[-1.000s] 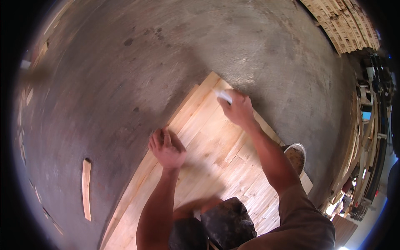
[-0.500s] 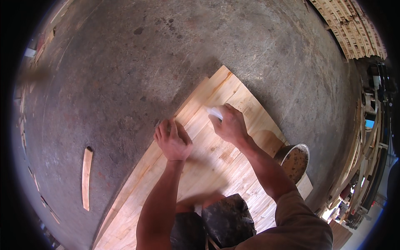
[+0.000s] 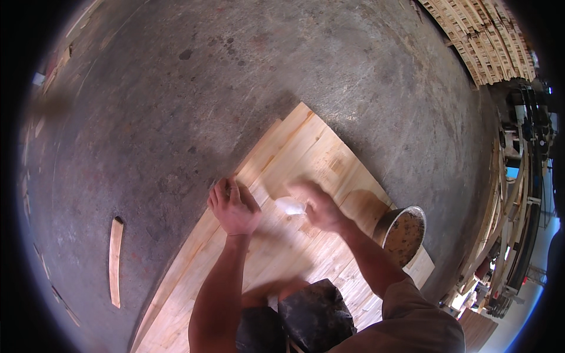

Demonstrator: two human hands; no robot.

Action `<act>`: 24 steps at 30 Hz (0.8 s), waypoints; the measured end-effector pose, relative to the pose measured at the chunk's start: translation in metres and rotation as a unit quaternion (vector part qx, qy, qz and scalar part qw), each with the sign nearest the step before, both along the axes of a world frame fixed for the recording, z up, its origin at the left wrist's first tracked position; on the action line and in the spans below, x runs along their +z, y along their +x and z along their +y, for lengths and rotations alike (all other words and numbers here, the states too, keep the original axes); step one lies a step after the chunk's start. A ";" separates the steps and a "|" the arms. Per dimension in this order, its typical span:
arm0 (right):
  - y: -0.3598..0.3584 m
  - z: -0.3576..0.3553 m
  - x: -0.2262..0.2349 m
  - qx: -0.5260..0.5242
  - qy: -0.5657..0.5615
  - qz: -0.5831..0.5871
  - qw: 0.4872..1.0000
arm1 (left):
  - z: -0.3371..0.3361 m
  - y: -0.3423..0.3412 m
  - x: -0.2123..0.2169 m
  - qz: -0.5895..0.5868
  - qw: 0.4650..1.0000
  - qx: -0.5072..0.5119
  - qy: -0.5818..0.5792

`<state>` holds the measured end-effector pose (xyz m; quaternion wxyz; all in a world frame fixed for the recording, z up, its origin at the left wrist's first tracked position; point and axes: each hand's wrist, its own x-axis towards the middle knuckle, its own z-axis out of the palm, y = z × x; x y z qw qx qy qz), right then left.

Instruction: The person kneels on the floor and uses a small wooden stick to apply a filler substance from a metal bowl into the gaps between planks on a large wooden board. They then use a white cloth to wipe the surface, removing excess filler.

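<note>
A person kneels over a pale wooden panel (image 3: pixel 306 176) lying on a grey concrete floor (image 3: pixel 176 88), its long axis running from lower left to upper right. A loose wood strip (image 3: pixel 115 259) lies on the floor well to the left. The left hand (image 3: pixel 234 207) rests flat on the panel's left edge, fingers spread, holding nothing. Just to its right, the right hand (image 3: pixel 318 206), blurred, is closed around a small white cloth (image 3: pixel 291 205) that touches the panel. Further right, a round pot (image 3: pixel 403 235) of brown liquid stands at the panel's right edge, nearer the right hand
</note>
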<state>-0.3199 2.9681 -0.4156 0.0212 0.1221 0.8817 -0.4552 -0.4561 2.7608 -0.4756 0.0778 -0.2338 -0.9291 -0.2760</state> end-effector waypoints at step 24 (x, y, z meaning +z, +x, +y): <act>-0.129 0.039 -0.017 -0.170 0.119 -0.249 0.946 | 0.000 0.002 0.003 -0.001 1.000 0.003 -0.007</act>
